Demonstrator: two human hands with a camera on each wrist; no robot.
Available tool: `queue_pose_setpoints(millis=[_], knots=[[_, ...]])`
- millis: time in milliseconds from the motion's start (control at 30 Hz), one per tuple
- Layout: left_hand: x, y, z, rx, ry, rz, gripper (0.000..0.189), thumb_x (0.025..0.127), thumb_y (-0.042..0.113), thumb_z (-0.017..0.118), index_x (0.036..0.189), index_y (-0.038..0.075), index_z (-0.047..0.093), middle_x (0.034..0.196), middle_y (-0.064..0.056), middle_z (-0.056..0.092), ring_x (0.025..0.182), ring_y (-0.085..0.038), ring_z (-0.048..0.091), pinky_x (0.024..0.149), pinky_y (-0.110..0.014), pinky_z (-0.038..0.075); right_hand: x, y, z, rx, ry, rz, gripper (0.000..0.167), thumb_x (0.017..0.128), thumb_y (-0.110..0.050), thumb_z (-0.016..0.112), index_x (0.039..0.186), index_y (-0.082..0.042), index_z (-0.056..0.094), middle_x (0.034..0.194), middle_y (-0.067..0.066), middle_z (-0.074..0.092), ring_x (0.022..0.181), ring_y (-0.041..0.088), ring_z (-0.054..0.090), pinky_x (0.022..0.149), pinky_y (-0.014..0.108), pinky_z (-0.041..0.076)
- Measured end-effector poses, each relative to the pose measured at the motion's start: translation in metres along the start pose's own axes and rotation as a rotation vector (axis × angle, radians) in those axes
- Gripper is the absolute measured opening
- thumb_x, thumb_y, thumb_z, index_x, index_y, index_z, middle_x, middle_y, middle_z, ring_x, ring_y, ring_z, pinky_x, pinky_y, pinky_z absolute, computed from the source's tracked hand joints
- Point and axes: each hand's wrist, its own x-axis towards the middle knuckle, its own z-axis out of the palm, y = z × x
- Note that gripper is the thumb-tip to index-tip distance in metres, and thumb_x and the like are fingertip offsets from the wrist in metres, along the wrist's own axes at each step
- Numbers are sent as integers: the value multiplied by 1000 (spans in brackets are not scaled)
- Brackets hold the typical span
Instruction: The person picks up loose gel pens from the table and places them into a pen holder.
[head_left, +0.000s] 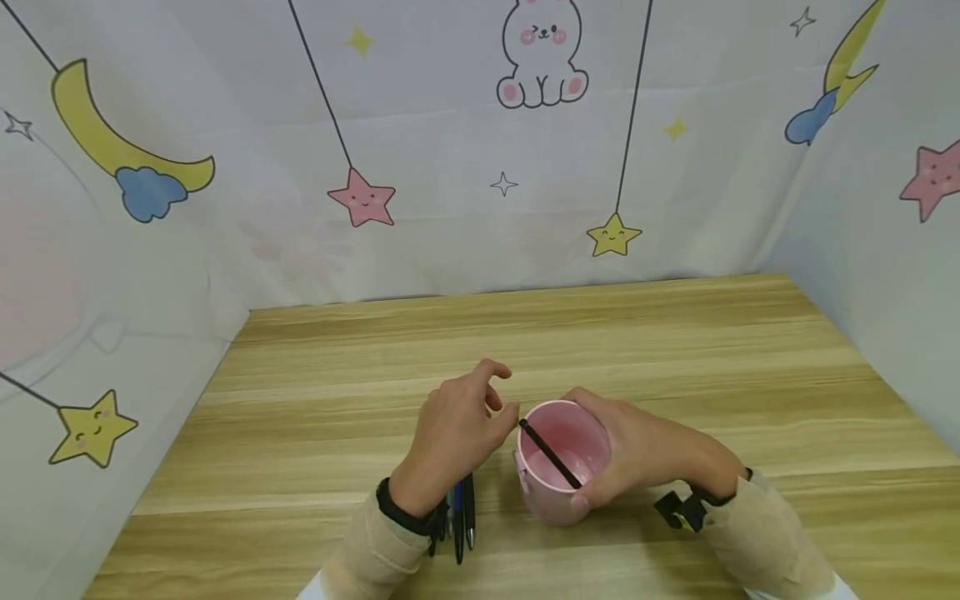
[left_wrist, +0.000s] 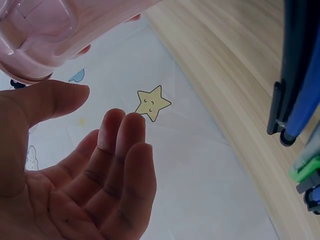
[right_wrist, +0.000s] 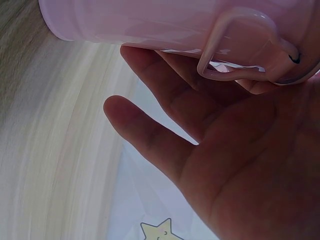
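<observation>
My right hand (head_left: pixel 637 442) grips a small pink bucket (head_left: pixel 558 507) by its right side, thumb at the near rim and fingers round the far side. In the right wrist view, a pink loop handle (right_wrist: pixel 240 42) hangs on the bucket's side near the palm. A black pen (head_left: pixel 550 454) leans inside the bucket, its upper end at the left rim. My left hand (head_left: pixel 461 417) hovers just left of that rim, its thumb tip close to the pen's end. Its fingers are loosely bent, and nothing lies between them in the left wrist view.
Several pens (head_left: pixel 460 521) lie together on the wooden table (head_left: pixel 337 367), partly under the left wrist; the left wrist view shows a blue one (left_wrist: pixel 305 95) and a green-trimmed one. A white cloth backdrop (head_left: pixel 450 250) with printed stars stands behind and at both sides.
</observation>
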Motion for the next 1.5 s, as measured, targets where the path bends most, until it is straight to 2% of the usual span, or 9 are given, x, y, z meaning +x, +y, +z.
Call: queue_pose_setpoints(millis=[400, 733, 1000, 1133, 1267, 1500], knots=[[-1, -2, 1, 52, -44, -36, 37, 84, 27, 77, 116, 12, 68, 76, 1, 67, 54, -8, 51, 45, -27, 40, 1, 0, 1, -11, 8, 6, 79, 66, -35, 93, 131, -18, 51, 119, 1, 65, 106, 28, 64, 86, 43, 55], [-2, -4, 3, 113, -72, -71, 39, 82, 29, 78, 116, 12, 68, 69, 6, 60, 50, -9, 48, 42, -28, 38, 0, 0, 0, -4, 6, 16, 81, 66, -36, 93, 133, -18, 51, 121, 2, 65, 108, 28, 63, 88, 43, 55], [-3, -7, 5, 144, -72, -53, 42, 81, 29, 81, 115, 9, 68, 64, 5, 55, 52, -12, 50, 43, -28, 39, 0, 1, 0, 8, 1, -1, 79, 68, -35, 92, 132, -17, 51, 120, -1, 65, 108, 29, 63, 87, 44, 55], [-3, -10, 7, 161, -79, -39, 45, 80, 28, 83, 115, 6, 67, 62, 3, 54, 53, -15, 52, 45, -31, 41, 0, 1, 0, 13, -1, -17, 78, 68, -35, 92, 132, -17, 51, 119, -4, 65, 109, 29, 63, 88, 44, 55], [-3, -12, 8, 178, -97, -36, 46, 79, 28, 84, 115, 4, 66, 64, -4, 59, 57, -22, 58, 48, -35, 45, 0, 1, 0, 14, -2, -19, 78, 69, -35, 92, 132, -17, 51, 119, -4, 65, 109, 29, 63, 88, 44, 54], [-4, -13, 8, 165, -136, -58, 47, 82, 28, 83, 117, 2, 66, 64, -6, 59, 57, -22, 57, 48, -34, 45, 0, 1, 0, 15, 0, -19, 77, 68, -35, 92, 132, -16, 51, 119, -3, 65, 109, 29, 63, 89, 44, 54]])
